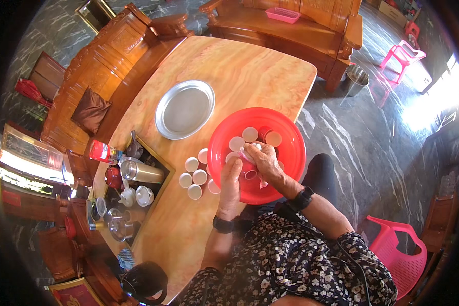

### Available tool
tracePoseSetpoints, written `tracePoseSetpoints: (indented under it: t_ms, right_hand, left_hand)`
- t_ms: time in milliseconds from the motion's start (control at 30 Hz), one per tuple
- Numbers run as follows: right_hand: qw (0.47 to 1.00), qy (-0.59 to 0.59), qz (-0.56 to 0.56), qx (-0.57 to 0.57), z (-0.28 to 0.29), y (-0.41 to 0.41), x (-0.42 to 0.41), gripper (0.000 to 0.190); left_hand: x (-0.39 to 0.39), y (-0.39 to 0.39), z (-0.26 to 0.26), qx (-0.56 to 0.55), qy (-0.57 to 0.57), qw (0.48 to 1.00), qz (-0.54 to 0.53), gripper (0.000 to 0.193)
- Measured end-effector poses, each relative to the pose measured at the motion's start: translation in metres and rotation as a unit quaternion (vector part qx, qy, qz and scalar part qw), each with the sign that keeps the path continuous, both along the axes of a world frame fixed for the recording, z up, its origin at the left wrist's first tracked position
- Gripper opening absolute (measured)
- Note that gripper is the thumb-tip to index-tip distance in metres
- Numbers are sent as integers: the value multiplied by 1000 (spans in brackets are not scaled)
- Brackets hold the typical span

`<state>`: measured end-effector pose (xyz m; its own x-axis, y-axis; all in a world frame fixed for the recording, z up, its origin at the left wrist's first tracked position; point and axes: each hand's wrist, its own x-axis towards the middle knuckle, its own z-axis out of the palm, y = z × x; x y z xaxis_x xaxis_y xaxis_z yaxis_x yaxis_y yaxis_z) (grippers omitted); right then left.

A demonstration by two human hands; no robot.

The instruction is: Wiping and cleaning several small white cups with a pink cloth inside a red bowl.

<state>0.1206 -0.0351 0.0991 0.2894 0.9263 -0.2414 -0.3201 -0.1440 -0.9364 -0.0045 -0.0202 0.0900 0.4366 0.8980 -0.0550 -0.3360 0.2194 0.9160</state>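
A wide red plastic basin (222,126) sits at the table's near right edge, in front of my body. Over it, my left hand (230,187) holds a small red cup (250,174), its fingers mostly hidden behind the cup. My right hand (267,162) pinches a wet-looking whitish-pink cloth (248,152) against that cup, and a corner of cloth hangs lower down. Inside the basin lie several small cups, among them a white-mouthed cup (249,134) and another (273,139) beside it. Just left of the basin, several white cups (199,176) stand grouped on the tabletop.
A round metal tray (185,109) lies on the marbled table (248,72). The tea tray (164,174) at left carries a steel thermos (143,170), teapots and a red-lidded jar (99,151). A black kettle (145,279) stands near the table's lower corner. A pink chair (397,252) is at right.
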Motion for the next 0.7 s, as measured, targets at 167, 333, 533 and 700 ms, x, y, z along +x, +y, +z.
tracePoseSetpoints:
  t_ms: [167, 333, 533, 700]
  right_hand:
    - [997, 2, 20, -73, 20, -6, 2, 35]
    - [993, -71, 39, -81, -20, -2, 4, 35]
    - [833, -500, 237, 20, -60, -14, -8, 27]
    - [624, -674, 389, 70, -51, -25, -10, 24]
  left_hand:
    - [-5, 1, -8, -119, -123, 985, -1, 26]
    - [-12, 9, -14, -220, -223, 948, 55, 37]
    - [-28, 25, -7, -222, -275, 933, 71, 41]
    - [-31, 26, -21, -266, -269, 922, 85, 44]
